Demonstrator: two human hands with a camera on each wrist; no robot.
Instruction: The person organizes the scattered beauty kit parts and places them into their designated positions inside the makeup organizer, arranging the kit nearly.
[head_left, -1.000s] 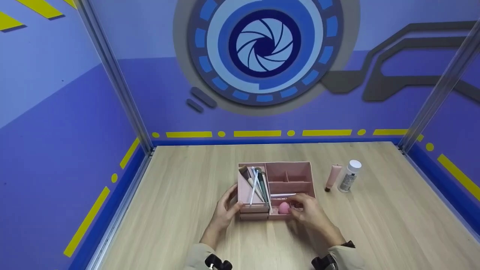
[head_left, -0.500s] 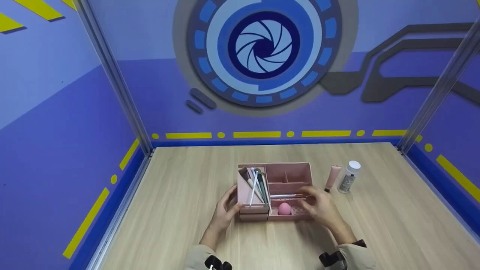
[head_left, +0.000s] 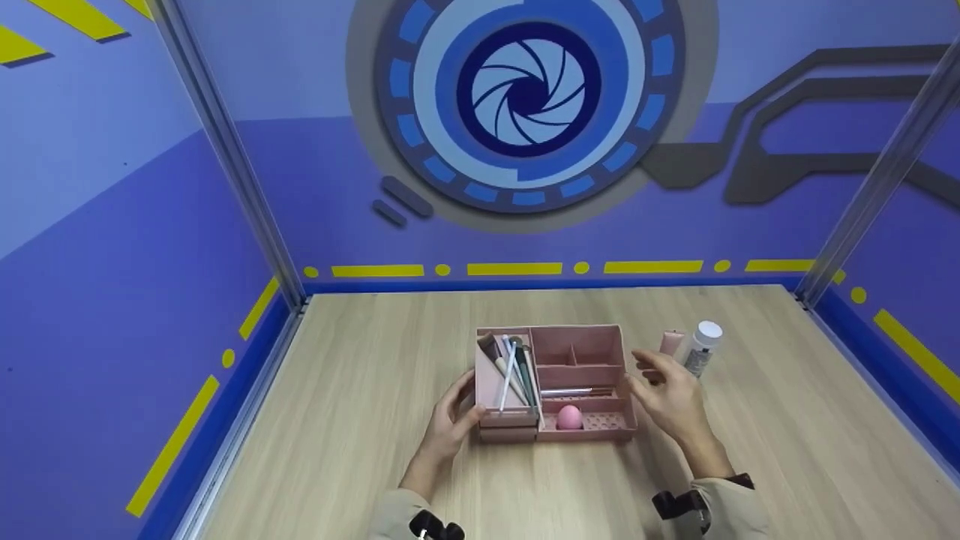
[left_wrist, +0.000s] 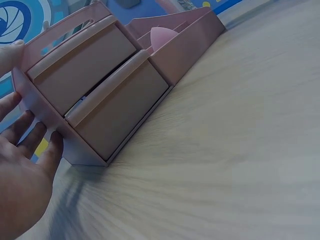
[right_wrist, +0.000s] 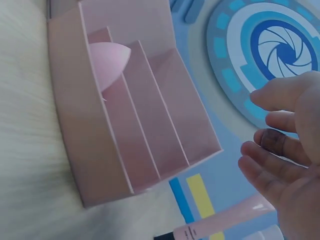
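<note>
A pink makeup organizer (head_left: pixel 577 367) stands on the table, with two drawers at its front left. Several makeup brushes (head_left: pixel 513 371) lie on its left top. A pink makeup sponge (head_left: pixel 569 418) sits in the front right compartment, and a slim clear-and-pink stick (head_left: pixel 574 391) lies in the one behind. My left hand (head_left: pixel 444 424) rests against the organizer's left side, its fingertips touching the panel (left_wrist: pixel 47 117). Beyond the right side, my right hand (head_left: pixel 675 397) hovers with loosely bent fingers and nothing in it. It partly hides a pink squeeze tube (head_left: pixel 671 342).
A white-capped bottle (head_left: pixel 701 349) stands to the right of the tube, its lower part behind my right hand. Blue patterned panels (head_left: pixel 300 187) wall in the wooden table (head_left: pixel 360 352) at the back and sides.
My right hand has left the sponge and moved right, out of the organizer and toward the tube. The sponge stays in the front compartment. My left hand keeps its place.
</note>
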